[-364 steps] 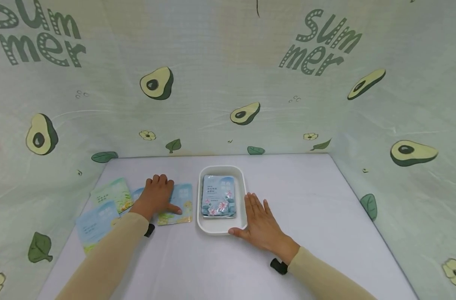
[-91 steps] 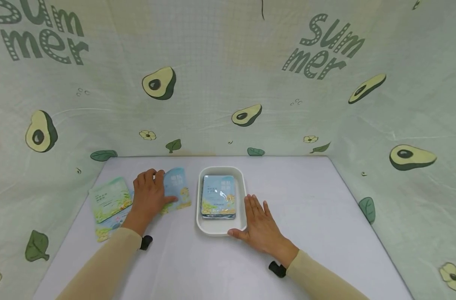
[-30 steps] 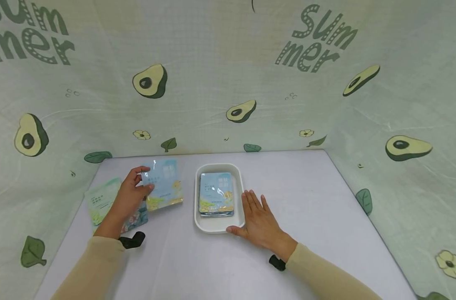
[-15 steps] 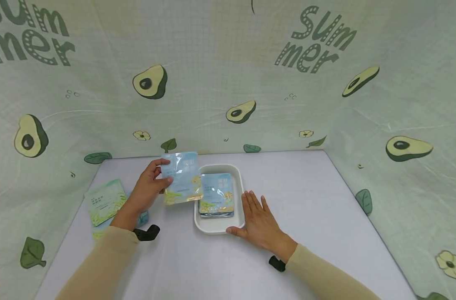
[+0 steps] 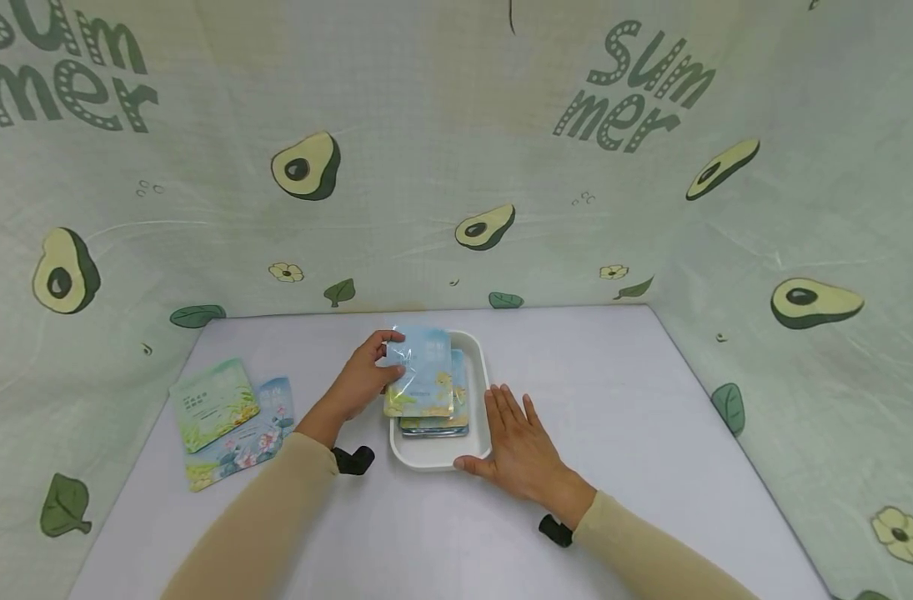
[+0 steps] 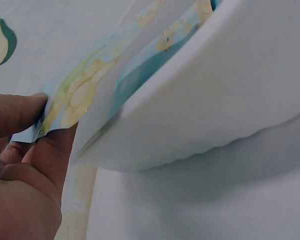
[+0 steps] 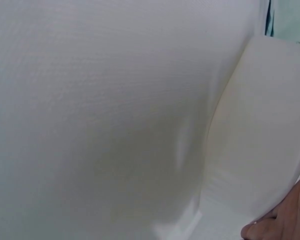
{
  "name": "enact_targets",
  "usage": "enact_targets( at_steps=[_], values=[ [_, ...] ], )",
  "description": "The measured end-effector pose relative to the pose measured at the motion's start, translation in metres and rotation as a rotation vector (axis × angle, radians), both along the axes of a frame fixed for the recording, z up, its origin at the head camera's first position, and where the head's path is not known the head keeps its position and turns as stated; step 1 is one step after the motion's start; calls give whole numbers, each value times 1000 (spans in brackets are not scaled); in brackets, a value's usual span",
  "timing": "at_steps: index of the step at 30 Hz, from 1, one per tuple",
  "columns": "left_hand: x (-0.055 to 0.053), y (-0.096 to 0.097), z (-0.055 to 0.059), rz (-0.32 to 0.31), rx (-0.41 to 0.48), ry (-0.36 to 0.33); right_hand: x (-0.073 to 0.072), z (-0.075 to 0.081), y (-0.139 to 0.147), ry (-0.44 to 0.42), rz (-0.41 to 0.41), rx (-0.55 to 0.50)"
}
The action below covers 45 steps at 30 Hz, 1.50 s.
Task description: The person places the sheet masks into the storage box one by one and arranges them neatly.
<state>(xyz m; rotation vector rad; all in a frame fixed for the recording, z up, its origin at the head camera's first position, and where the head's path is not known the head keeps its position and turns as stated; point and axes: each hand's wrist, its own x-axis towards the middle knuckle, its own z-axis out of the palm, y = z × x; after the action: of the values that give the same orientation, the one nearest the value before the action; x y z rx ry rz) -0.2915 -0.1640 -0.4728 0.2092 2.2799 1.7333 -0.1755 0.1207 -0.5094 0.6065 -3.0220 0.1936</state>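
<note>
My left hand (image 5: 360, 380) pinches a flat blue sachet (image 5: 420, 375) by its left edge, thumb on top. The sachet is over the left part of a white tray (image 5: 426, 455), overlapping the stacked sachets (image 5: 460, 400) inside. From the left wrist, the thumb and fingers of the left hand (image 6: 27, 175) grip the corner of the sachet (image 6: 82, 92), just outside the tray wall (image 6: 200, 100). My right hand (image 5: 522, 446) lies with straight fingers along the tray's right side, thumb at its front corner. In the right wrist view only part of the right hand (image 7: 282, 220) shows.
A green sachet (image 5: 214, 404) lies at the left of the white table (image 5: 621, 417), partly over a blue sachet with pink flowers (image 5: 264, 433). An avocado-print cloth (image 5: 396, 167) hangs behind and along both sides.
The left hand has lifted the blue sachet from the table on the left and carried it right, over the tray. The right hand has stayed at the tray's side.
</note>
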Motion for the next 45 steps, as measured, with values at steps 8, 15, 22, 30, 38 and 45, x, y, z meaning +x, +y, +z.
enact_targets(
  at_steps=[8, 15, 22, 30, 38, 45],
  values=[
    [-1, 27, -3, 7, -102, 20, 1, 0, -2, 4, -1, 4],
    [-3, 37, -1, 45, -200, 13, 1, 0, -2, 5, -3, 7],
    [1, 44, 4, 49, -384, 57, 1, 0, -2, 3, -6, -1],
    [6, 44, 12, 34, -471, 46, 2, 0, -2, 0, -12, -2],
    [16, 35, 28, 40, -543, 101, 2, 0, -3, -6, -10, -10],
    [26, 16, 32, 128, -565, 182, 1, -1, -3, -4, -19, -10]
  ],
)
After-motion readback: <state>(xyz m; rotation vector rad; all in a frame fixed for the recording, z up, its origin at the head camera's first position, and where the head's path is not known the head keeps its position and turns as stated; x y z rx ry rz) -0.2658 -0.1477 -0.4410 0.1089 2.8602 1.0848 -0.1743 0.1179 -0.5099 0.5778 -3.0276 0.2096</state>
